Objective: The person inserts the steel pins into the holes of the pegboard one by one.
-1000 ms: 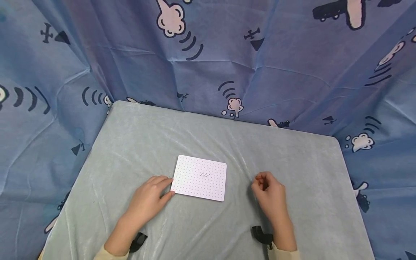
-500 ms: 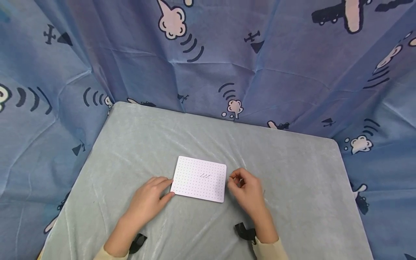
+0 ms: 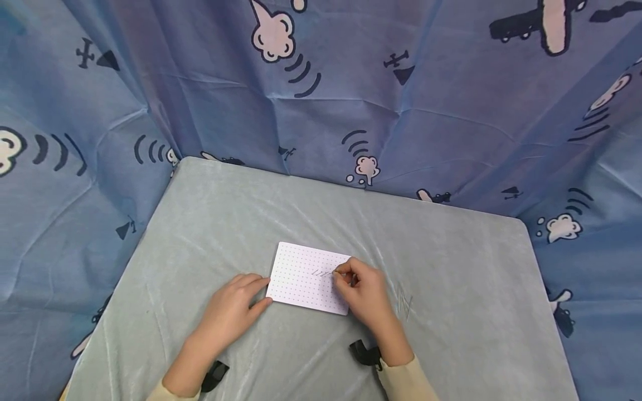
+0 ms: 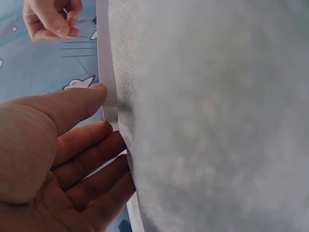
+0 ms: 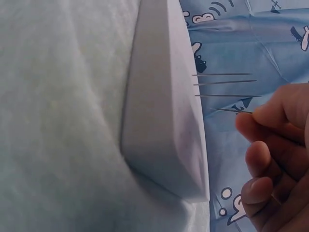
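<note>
A white board with a grid of small dots lies on the cloth. Three thin metal needles stand upright in a row on its top face. My right hand is over the board's right part, pinching another needle between thumb and forefinger. That needle points at the board beside the row; whether its tip is in a hole I cannot tell. My left hand rests at the board's left edge, its thumb and fairly straight fingers touching the side.
Several loose needles lie on the grey-green cloth to the right of my right hand. A blue patterned curtain hangs around the back and sides of the table. A black strap mount sits at the right wrist.
My right hand has moved left from the cloth to the board, bringing the pinched needle beside the standing row. Loose needles it covered now show. The left hand stays put.
</note>
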`<state>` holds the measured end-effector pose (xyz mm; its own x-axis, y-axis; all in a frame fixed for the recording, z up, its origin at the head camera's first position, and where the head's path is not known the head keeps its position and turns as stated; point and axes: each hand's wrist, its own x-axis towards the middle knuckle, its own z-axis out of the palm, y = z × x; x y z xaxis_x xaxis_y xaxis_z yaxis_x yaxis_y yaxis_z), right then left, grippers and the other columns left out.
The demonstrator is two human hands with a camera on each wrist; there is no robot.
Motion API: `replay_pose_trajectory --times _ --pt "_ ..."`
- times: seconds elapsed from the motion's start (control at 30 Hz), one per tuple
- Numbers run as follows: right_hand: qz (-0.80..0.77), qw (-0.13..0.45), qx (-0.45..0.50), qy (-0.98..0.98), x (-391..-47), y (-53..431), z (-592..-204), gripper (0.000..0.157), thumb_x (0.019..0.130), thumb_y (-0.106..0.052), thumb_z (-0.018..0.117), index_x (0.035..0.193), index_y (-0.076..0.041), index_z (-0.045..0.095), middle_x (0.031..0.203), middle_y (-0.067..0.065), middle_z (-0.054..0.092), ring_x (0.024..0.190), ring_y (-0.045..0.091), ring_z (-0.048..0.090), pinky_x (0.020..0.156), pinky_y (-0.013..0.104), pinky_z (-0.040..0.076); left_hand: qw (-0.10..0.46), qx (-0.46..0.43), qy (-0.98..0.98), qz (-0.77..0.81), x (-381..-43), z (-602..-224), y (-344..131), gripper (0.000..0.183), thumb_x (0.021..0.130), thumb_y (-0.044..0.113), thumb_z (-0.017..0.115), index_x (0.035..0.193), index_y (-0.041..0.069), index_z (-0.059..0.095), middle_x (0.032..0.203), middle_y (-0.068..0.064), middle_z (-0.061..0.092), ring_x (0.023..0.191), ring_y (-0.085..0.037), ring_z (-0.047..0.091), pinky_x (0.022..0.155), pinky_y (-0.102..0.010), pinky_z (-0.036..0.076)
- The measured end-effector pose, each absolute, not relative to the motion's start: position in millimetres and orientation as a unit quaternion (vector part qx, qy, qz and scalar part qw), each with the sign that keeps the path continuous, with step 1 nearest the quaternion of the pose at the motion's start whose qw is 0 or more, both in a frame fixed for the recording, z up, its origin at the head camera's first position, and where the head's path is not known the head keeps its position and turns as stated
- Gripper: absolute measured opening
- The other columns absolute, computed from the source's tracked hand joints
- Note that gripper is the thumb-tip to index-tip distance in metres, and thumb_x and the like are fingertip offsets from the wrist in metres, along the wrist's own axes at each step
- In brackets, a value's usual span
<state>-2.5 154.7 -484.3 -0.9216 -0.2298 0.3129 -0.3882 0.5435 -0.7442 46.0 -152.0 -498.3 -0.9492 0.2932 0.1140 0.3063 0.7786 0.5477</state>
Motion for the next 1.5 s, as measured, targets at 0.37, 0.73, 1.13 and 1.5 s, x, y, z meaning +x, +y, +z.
replay_pose_trajectory --times 0.37,0.73,1.13,1.5 --pt "0.412 0.089 0.187 -0.887 -2.6 153.2 -486.6 0.026 0.084 0.004 0.081 0.087 -0.02 0.071 0.074 -0.011 0.057 0.061 0.004 0.05 0.053 0.019 0.043 0.013 -0.16 -0.942 -0.293 46.1 -497.6 -151.3 0.042 0.09 0.021 0.093 0.126 0.003 0.08 0.121 -0.004 0.077 0.115 -0.025 0.071 0.097 -0.044 0.061" --pt "0.406 0.086 0.184 -0.891 -2.6 149.4 -491.7 0.026 0.085 0.004 0.082 0.085 -0.02 0.073 0.073 -0.011 0.057 0.061 0.004 0.05 0.053 0.02 0.044 0.01 -0.151 -0.942 -0.3 46.0 -498.8 -150.3 0.042 0.089 0.019 0.094 0.126 0.004 0.08 0.122 -0.004 0.077 0.115 -0.024 0.071 0.097 -0.043 0.061" --pt "0.409 0.054 0.155 -0.898 -3.7 144.7 -490.6 0.029 0.085 0.006 0.08 0.083 -0.021 0.069 0.068 -0.013 0.056 0.057 0.003 0.049 0.05 0.024 0.044 0.009 -0.152 -0.942 -0.3 46.2 -498.5 -150.4 0.042 0.09 0.019 0.093 0.126 0.003 0.08 0.122 -0.004 0.077 0.116 -0.024 0.07 0.097 -0.043 0.061" --pt "0.435 0.0 0.138 -0.89 -6.1 150.1 -488.1 0.026 0.09 0.001 0.084 0.087 -0.022 0.073 0.071 -0.012 0.061 0.058 0.007 0.054 0.051 0.026 0.047 0.014 -0.152 -0.942 -0.297 46.0 -498.5 -150.3 0.042 0.09 0.02 0.094 0.126 0.004 0.08 0.122 -0.004 0.077 0.115 -0.024 0.071 0.096 -0.043 0.061"
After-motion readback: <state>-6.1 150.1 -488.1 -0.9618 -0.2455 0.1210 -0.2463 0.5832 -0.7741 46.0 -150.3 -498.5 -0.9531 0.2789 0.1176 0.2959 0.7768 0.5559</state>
